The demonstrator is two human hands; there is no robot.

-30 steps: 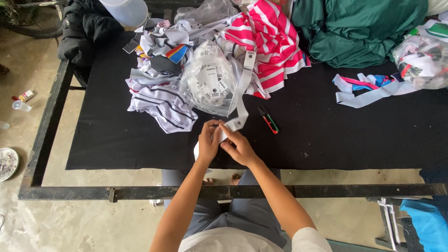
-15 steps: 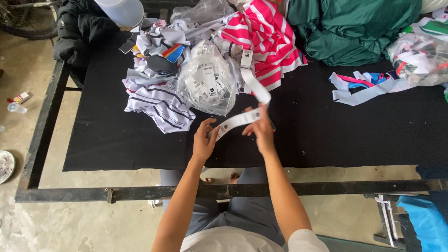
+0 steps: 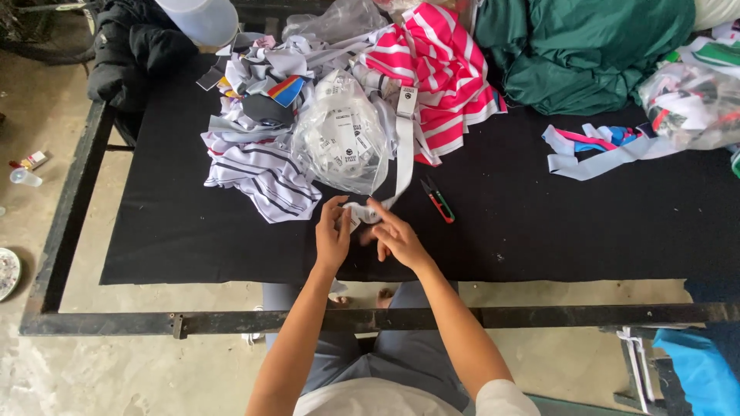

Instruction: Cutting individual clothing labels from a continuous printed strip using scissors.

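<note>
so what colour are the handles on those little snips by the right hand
Red and green, on the snips lying on the black table; head view.

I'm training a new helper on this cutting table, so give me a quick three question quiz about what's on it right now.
1. True or false: both hands touch the white strip.
2. Which lies nearest the right hand? A) green cloth B) thread snips C) black jacket
3. What does the clear bag beside the pink striped cloth hold?

Key
1. True: the left hand and right hand pinch its end together.
2. B
3. White labels.
</note>
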